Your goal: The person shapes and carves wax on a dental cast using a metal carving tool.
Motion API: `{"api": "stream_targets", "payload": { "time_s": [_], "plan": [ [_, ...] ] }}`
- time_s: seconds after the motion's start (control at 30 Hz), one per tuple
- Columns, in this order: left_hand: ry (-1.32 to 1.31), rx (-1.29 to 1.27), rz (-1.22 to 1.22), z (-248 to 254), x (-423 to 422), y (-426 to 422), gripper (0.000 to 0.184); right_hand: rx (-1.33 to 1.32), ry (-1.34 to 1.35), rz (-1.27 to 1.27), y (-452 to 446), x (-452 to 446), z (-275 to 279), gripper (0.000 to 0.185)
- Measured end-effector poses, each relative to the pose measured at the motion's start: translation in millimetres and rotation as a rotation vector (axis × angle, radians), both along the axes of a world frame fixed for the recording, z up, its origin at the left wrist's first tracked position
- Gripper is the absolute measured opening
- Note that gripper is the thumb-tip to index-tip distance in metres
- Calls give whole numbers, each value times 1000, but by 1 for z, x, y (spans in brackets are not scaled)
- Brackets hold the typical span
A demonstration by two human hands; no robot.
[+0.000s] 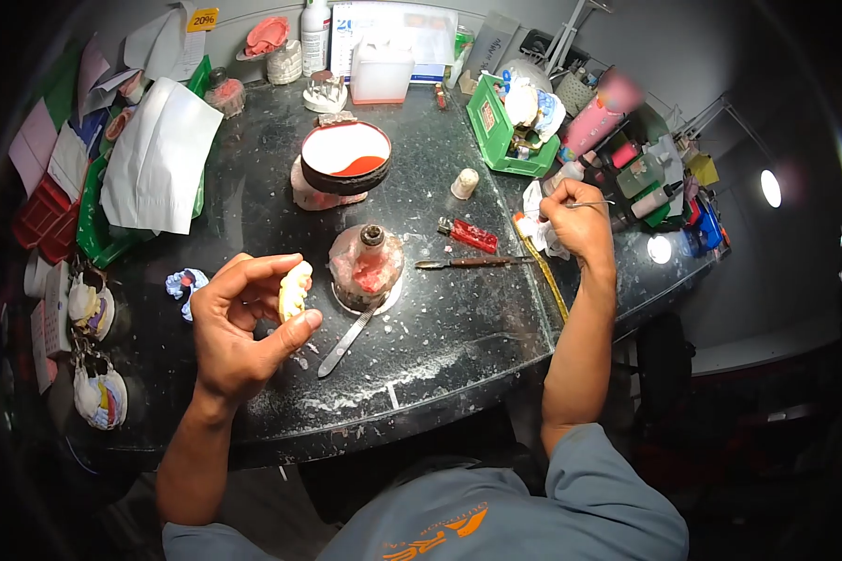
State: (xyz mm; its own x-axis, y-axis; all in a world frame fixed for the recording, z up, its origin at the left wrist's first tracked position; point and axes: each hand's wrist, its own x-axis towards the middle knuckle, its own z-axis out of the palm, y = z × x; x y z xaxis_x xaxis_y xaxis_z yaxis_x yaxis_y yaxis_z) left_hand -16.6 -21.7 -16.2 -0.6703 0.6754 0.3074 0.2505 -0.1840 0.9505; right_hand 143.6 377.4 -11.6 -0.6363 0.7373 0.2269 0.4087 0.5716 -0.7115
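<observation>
Head view showed the left hand (237, 327) pinching a pale dental model (294, 294) in its fingers above the table (449, 327), near a stained flask (363, 271). Beside a white cloth (536, 227), the right hand (580, 224) gripped a slim metal tool (593, 203).

Pale yellow dental cast (293, 292): partly covered by the left grip (232, 344); far side out of sight;
Thin metal instrument (591, 203): one end hidden inside the right grip (577, 221);
Crumpled white tissue (531, 201): partly behind the right grip;
Blue moulded piece (183, 279): partly hidden by the left grip;
Pink cylindrical bottle (591, 128): upper end blurred;
White cylindrical bottle (315, 42): top cut off by the upper edge;
White paper calendar (432, 35): partly behind a translucent plastic jug (381, 75); small print unreadable;
Grey fabric shirt (594, 486): cut off below, its orange lettering too.
</observation>
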Motion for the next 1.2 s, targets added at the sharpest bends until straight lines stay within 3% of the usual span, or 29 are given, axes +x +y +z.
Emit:
{"api": "stream_targets", "payload": {
  "time_s": [0.13, 0.3, 0.4, 0.6, 0.73, 0.9, 1.0, 1.2],
  "plan": [
    [15, 6, 9, 0, 0, 1, 45, -33, 61, 16, -7, 0, 7, 14],
    [-5, 7, 18, 1, 1, 3, 45, 123, -27, -144, -1, -1, 0, 20],
    [6, 0, 33, 1, 0, 3, 45, 163, -27, -58, -5, -4, -2, 19],
    [12, -8, 14, 0, -1, 0, 47, 216, 439, 147, -16, -12, 4, 13],
    [39, -25, 23, -2, -4, -1, 47, 101, 650, 351, -80, -24, 15, 9],
    [36, -24, 52, -2, -5, -1, 44, 37, 762, 560, -152, -31, 5, 16],
    [36, -47, 41, 2, -4, -1, 46, 291, 775, 689, -168, -37, 4, 16],
    [62, 14, 57, -2, -5, 1, 44, 337, 744, 716, -171, -39, 0, 20]
  ]
}}
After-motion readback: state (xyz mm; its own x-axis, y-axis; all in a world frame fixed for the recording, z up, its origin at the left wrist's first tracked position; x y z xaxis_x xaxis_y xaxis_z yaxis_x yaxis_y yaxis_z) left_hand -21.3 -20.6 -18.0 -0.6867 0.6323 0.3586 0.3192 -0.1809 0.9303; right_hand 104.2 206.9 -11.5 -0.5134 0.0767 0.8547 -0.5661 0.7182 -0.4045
